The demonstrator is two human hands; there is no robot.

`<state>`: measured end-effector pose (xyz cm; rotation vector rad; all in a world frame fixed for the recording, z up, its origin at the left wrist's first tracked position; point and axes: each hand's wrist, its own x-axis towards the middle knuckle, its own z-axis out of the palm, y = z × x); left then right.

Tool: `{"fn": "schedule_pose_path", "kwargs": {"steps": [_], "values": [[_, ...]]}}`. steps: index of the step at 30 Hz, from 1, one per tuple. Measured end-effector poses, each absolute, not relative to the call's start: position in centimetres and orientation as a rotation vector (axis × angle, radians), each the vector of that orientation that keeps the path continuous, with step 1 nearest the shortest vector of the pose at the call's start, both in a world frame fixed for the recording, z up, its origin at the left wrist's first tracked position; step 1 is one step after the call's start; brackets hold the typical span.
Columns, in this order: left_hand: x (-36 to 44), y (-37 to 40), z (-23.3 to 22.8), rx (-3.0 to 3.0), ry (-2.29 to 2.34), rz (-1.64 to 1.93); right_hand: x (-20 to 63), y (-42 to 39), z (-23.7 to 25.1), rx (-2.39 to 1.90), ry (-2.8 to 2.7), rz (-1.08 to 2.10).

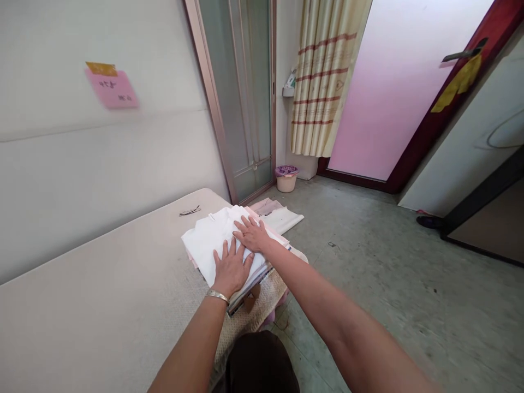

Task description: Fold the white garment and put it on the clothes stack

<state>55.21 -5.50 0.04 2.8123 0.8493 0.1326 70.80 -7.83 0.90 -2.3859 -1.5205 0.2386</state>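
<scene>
A white folded garment [204, 236] lies on top of a stack of folded clothes at the corner of a beige covered bed or couch [123, 295]. Both palms rest flat on it. My left hand [232, 266], with a bracelet at the wrist, is spread over the near part of the cloth. Just beyond it and to the right, my right hand [251, 236] lies with fingers apart. Pink and dark edges of other folded layers show beneath. More cloth in pink and white [282, 219] sticks out past the stack's far right side.
A pair of glasses [190, 210] lies near the wall. On the floor stands a small bin with a purple liner [286, 180], beside a sliding glass door [241, 98]. A pink-tinted door [368, 103] and curtain [321, 82] are behind. A dark-framed piece [487, 218] stands right.
</scene>
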Motion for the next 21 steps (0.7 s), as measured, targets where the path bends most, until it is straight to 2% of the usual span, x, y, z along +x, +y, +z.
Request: {"fn": "schedule_pose_path", "kwargs": {"steps": [5,10,13,17,21], "values": [[55.5,-5.2,-1.8,2.829,0.878,0.138,71.3,-7.6,-1.0,-2.399,-1.485,0.269],[55.8,-5.2,0.0,2.765,0.869,0.055,70.0,-8.2,2.3,-2.435,-1.471,0.236],[53.4,-5.9,1.8,2.770,0.819,0.147,66.1,-11.3,4.3,-2.422,-1.405,0.087],[42.9,-6.3,2.0,2.830,0.896,0.388,57.4,-19.8,2.6,-2.230,-1.322,-0.086],[26.6,-6.6,0.9,2.783,1.499,0.238,49.6,-28.7,-2.4,-2.068,-1.552,0.244]]}}
